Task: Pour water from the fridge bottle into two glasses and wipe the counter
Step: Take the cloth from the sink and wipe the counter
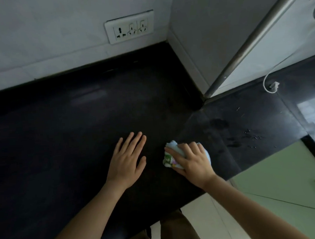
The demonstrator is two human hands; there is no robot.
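Black counter, R hand gripping cloth nr front edge, L hand flat

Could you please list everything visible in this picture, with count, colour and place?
counter: one, black, L-shaped, fills the middle and runs off to the right
cloth: one, light blue with a green and pink print, bunched on the counter near its front edge
water drops: a scatter, clear, on the right stretch of counter
socket plate: one, white, on the wall above the counter
metal pole: one, silver, slanting at upper right
cable: one, white, lying on the counter at far right
cabinet front: one, pale green, below the counter at right
left hand: flat on the counter, fingers straight
right hand: grips the cloth
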